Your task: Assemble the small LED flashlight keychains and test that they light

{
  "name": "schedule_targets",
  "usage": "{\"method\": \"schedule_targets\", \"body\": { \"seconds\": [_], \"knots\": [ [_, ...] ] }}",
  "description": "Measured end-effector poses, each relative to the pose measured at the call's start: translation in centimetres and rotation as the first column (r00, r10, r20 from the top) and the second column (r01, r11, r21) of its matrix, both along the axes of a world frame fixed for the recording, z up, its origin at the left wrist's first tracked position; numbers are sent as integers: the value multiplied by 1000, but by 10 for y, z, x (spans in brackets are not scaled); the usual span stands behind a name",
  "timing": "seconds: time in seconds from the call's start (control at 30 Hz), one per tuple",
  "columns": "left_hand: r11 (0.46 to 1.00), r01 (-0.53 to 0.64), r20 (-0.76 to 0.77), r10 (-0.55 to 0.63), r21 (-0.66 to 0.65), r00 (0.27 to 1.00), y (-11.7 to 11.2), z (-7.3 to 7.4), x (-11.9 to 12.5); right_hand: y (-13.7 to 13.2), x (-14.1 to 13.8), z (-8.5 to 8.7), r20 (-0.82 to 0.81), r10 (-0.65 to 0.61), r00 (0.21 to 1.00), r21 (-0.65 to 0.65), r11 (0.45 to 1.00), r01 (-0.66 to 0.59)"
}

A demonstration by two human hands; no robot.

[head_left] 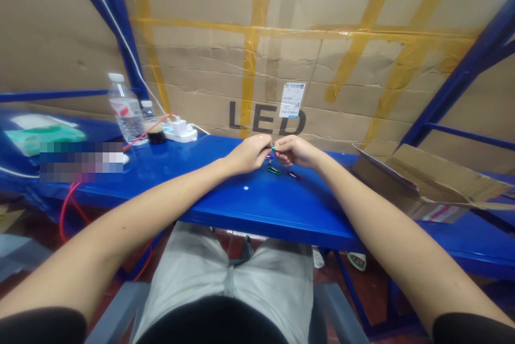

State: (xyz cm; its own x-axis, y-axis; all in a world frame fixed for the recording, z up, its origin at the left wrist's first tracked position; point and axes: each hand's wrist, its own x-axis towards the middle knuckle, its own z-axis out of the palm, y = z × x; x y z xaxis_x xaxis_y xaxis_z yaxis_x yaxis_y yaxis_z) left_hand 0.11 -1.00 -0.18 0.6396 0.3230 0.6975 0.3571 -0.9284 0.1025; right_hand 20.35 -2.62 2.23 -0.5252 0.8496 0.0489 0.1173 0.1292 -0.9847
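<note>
My left hand (250, 153) and my right hand (295, 151) meet over the blue table (225, 194), fingers pinched together. Between the fingertips shows a small green paper clip (272, 147), held by both hands. Under the hands lie more coloured paper clips: a green one (273, 170) and a purple one (293, 175) flat on the table, plus small ones partly hidden by my fingers.
A water bottle (125, 110), a smaller dark bottle (153, 126) and a white power strip (180, 130) with a red cable stand at the back left. An open cardboard box (426, 183) lies at the right. A taped cardboard wall (322, 65) closes the back.
</note>
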Motion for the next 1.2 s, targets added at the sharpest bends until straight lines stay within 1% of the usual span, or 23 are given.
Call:
{"method": "schedule_targets", "body": {
  "seconds": [0.13,0.23,0.5,0.7,0.8,1.0,1.2],
  "knots": [
    [1000,-3,19,3,-12,1000,1,0,-1,3,2,-1,-26,32,999,-76,997,-33],
    [1000,8,33,-8,-8,999,1,0,-1,3,2,-1,-47,38,998,-108,993,-43],
    [996,87,60,-86,-5,994,5,-2,0,4,2,0,-23,41,999,-113,993,-44],
    [996,91,52,-91,-11,995,4,-1,1,5,2,0,-12,48,999,-127,991,-49],
    [997,79,61,-78,-23,995,4,-1,1,6,2,0,14,43,999,-104,994,-42],
    [996,41,79,-35,-78,996,4,-2,2,4,2,2,57,18,998,-13,1000,-17],
    [993,39,103,-28,-111,994,3,-1,1,1,1,3,82,-20,996,18,1000,19]
  ]
}}
